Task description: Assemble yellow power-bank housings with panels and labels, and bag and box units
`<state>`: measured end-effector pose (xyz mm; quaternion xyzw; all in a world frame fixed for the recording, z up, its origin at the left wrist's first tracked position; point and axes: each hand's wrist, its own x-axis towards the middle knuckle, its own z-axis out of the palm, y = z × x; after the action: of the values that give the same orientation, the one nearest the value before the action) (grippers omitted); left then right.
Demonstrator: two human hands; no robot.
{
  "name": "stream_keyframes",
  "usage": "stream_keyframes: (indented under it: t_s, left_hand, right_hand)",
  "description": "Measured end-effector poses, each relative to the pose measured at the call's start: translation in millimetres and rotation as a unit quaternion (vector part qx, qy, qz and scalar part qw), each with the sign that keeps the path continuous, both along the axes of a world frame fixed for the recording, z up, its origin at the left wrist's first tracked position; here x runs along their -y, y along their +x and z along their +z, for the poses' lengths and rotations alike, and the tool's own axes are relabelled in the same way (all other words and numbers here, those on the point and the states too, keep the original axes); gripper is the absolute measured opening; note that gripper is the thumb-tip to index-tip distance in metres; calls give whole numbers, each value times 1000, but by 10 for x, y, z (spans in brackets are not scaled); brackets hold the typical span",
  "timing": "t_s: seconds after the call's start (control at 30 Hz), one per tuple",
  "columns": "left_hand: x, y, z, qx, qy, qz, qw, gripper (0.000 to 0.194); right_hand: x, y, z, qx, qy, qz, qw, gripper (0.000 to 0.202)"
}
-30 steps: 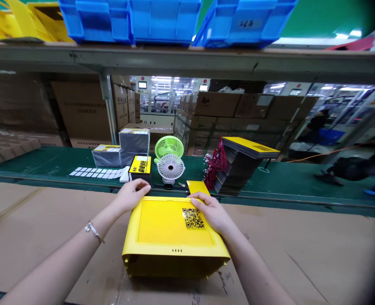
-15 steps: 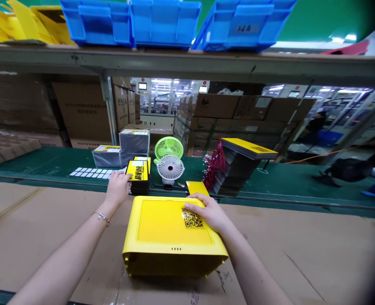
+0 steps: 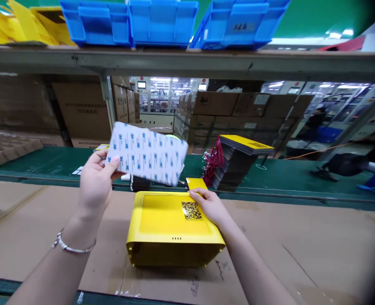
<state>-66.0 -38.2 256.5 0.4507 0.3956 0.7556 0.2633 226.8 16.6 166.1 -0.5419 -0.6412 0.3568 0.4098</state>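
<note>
- The green bench (image 3: 289,169) is seen stretched across the scene, with a cardboard sheet (image 3: 270,250) laid along its near side.
- The yellow casing (image 3: 162,217) is set on the cardboard, its hollow side turned toward the wearer; it is touched by the right hand and lies below and to the right of the left hand.
- The stack of panels (image 3: 234,169), topped in yellow, is placed beyond the right hand, with red wires (image 3: 214,163) bunched at its left.
- The white sheet (image 3: 145,154), printed in blue, is held up, tilted, extending rightward from the left hand, apart from the casing.
- The left hand (image 3: 95,182) is closed on the sheet's left end, the thumb pressed to the printed face.
- The right hand (image 3: 209,206) is laid over the casing's far right corner; whether it is gripped cannot be told.
- The QR code (image 3: 192,210) is printed just beside the right hand.
</note>
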Motion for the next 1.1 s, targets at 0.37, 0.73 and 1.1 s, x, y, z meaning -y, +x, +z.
stream_keyframes:
  t_s: [0.37,0.73,1.1]
  left_hand:
    - [834,663,-352,-260,-212,-232,913,37]
    - [1035,1010,-545,154,-202,-445,859,25]
    - [1074,1135,-754,352,-280,-628,635,70]
  right_hand:
    - [830,-209,526,68,170,133,974,16]
    - [1182,-331,667,-124,183,149,964,2]
    - [1180,-419,499,28,496,20,867,28]
